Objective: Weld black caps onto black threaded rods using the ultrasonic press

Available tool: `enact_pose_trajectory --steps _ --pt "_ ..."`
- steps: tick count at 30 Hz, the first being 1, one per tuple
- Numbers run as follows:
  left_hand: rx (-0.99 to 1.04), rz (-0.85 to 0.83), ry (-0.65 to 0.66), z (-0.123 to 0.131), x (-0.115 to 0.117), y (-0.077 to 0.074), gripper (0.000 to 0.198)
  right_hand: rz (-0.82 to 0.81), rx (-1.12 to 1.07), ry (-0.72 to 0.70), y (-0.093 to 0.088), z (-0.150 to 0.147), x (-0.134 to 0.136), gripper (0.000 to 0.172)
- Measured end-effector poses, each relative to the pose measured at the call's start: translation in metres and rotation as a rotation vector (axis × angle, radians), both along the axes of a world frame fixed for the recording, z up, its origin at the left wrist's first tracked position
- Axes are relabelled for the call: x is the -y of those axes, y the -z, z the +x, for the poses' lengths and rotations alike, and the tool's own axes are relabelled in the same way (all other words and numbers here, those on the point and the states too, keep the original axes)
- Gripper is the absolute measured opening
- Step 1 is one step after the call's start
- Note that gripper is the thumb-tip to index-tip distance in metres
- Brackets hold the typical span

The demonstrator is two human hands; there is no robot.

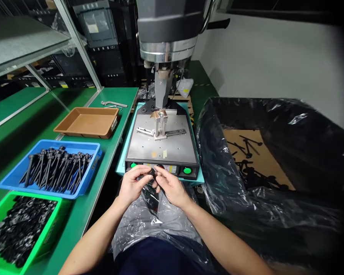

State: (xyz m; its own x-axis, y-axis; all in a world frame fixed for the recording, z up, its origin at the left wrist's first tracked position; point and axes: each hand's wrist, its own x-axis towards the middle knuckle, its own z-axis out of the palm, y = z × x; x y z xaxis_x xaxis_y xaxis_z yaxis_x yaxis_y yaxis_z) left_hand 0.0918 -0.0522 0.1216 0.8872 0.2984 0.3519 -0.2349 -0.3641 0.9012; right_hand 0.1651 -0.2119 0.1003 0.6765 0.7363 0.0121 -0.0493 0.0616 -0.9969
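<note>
Both hands meet in front of the near edge of the machine's metal base plate. My left hand is closed, thumb and fingers pinching a small black part. My right hand closes on the same part from the other side; its fingers hide much of it. Beyond them an upright metal fixture stands on the plate, under the grey press head. Green buttons sit at the base's front, on either side of the hands.
On the green bench at left are a brown tray, a wrench, a blue tray of black stemmed parts and a green bin of small black pieces. At right, a black-lined box holds black parts.
</note>
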Motion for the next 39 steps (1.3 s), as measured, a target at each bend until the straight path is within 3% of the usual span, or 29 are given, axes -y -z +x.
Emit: enact_pose_trajectory --steps 2,5,11,13,18,22,28,35,39 --pt "0.037 0.118 0.025 0.007 0.000 -0.002 0.023 0.047 0.016 0.047 -0.006 0.009 -0.003 0.049" --pt "0.107 0.209 0.006 0.018 -0.001 -0.007 0.027 0.042 0.084 0.095 -0.020 0.024 -0.005 0.039" --pt "0.125 0.248 0.007 0.036 -0.004 -0.009 0.033 0.021 0.003 0.010 -0.042 0.049 -0.013 0.027" --pt "0.105 0.199 -0.026 0.039 -0.008 -0.005 0.038 -0.006 -0.002 0.054 -0.045 0.062 -0.018 0.028" --pt "-0.098 0.038 -0.146 0.036 -0.029 0.024 0.038 -0.023 0.276 0.398 -0.051 0.131 -0.029 0.043" --pt "-0.220 -0.039 -0.214 0.030 -0.046 0.056 0.036 -0.060 0.564 0.504 -0.053 0.193 -0.047 0.040" --pt "-0.276 -0.071 -0.264 0.021 -0.062 0.084 0.036 -0.159 0.655 0.483 -0.045 0.233 -0.077 0.036" --pt "-0.302 -0.160 -0.284 0.017 -0.065 0.099 0.036 -0.190 0.625 0.452 -0.046 0.256 -0.097 0.032" --pt "-0.304 -0.187 -0.289 0.015 -0.067 0.104 0.035 -0.146 0.486 0.367 -0.051 0.260 -0.103 0.034"
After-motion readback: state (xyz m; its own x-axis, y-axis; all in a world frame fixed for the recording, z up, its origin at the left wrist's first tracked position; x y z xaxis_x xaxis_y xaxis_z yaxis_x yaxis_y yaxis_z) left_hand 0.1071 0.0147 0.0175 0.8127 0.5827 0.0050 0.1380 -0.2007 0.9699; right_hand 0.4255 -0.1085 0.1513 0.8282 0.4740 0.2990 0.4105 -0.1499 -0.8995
